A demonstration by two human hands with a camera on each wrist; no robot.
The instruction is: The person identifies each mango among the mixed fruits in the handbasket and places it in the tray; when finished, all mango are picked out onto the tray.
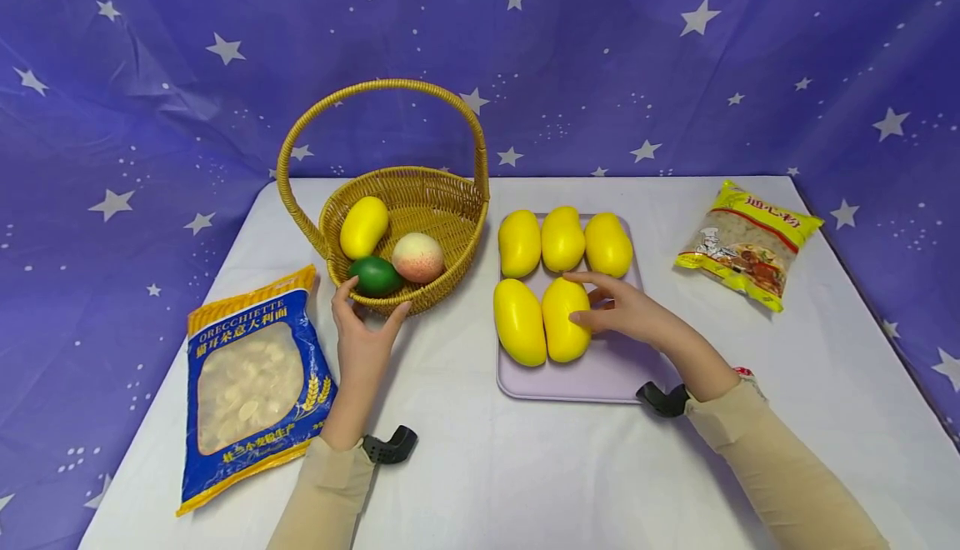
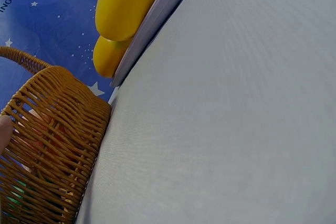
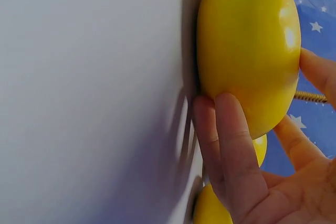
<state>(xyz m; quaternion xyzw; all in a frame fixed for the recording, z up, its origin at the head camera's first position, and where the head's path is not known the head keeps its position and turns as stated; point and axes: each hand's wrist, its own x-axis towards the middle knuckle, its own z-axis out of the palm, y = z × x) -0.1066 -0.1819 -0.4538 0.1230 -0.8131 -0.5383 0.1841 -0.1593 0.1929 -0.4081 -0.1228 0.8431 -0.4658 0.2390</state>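
Note:
My right hand (image 1: 618,308) has its thumb and fingers around the near right yellow mango (image 1: 566,325) on a pale purple tray (image 1: 630,379). In the right wrist view, fingertips (image 3: 231,108) touch this mango (image 3: 252,40) from both sides. Beside it on the tray lies another mango (image 1: 519,322), with three more in a row behind. At the front rim of a wicker basket (image 1: 465,254) is my left hand (image 1: 363,342), thumb and fingers spread against the rim. Inside are a yellow mango (image 1: 364,227), a dark green fruit (image 1: 377,277) and a peach (image 1: 417,257).
A blue and yellow bag of orecchiette (image 1: 255,392) lies left of the basket. Toward the right back of the white table (image 1: 465,467) sits a yellow pasta bag (image 1: 750,242). The tall basket handle (image 1: 390,84) arches above the fruit. Behind hangs a starry purple cloth (image 1: 570,58).

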